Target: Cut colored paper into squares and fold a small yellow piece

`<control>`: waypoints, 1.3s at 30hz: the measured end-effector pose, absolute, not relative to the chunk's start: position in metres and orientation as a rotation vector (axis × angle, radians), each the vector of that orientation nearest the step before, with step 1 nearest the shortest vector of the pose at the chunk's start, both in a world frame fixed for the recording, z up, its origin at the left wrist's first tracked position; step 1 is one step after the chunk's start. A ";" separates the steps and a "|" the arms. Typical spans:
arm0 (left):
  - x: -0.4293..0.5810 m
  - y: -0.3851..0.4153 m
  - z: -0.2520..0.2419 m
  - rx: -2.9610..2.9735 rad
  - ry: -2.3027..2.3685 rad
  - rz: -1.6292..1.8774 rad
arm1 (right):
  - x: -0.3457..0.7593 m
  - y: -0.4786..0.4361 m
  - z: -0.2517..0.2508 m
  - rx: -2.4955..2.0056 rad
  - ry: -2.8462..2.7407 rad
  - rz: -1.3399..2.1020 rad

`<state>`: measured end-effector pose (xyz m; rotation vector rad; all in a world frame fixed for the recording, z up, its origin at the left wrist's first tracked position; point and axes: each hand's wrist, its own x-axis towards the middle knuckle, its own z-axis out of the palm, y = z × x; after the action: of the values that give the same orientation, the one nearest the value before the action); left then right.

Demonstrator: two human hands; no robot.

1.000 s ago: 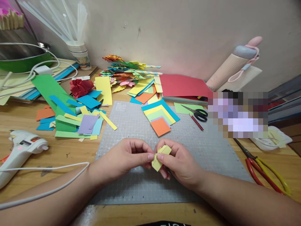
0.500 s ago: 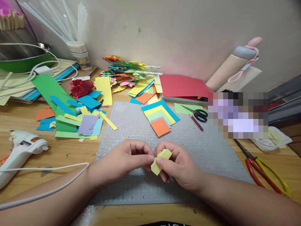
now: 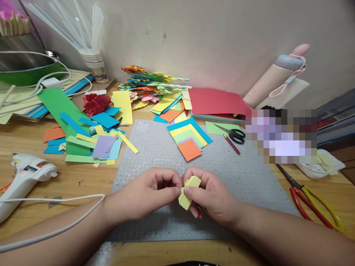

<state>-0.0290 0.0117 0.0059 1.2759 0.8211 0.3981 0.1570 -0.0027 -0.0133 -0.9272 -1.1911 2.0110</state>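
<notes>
Above the front half of a grey cutting mat (image 3: 155, 142), my two hands meet at a small folded piece of yellow paper (image 3: 193, 181). My right hand (image 3: 212, 194) is closed on it, the thumb pressed across its middle. My left hand (image 3: 159, 188) pinches its left edge between thumb and curled fingers. The piece is tilted, one flap pointing up right and the other down left. Beyond the hands lie layered paper squares, an orange square (image 3: 189, 149) on top and a blue one (image 3: 203, 133) at the back.
Paper scraps (image 3: 104, 147) are heaped at the left. A white glue gun (image 3: 30, 171) lies at the left edge, and a white cable (image 3: 69, 225) crosses my left forearm. Black scissors (image 3: 235, 135), a red pencil (image 3: 232, 144) and red-and-yellow-handled scissors (image 3: 310, 199) lie on the right.
Both hands have sunk very slightly toward me with the yellow paper, which is turned a little more upright. The grip stays the same and the other objects have not moved.
</notes>
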 end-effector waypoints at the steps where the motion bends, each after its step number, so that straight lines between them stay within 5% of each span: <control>1: -0.029 0.011 0.006 1.281 0.818 0.399 | 0.157 -0.003 -0.013 -0.923 -1.196 2.018; 39: -0.025 0.009 0.007 1.439 0.907 0.491 | 0.156 -0.006 -0.014 -0.991 -1.358 1.981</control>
<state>-0.0250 0.0087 0.0065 1.4389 0.9071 0.4907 0.1563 -0.0064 -0.0139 -0.9915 -1.3578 1.9808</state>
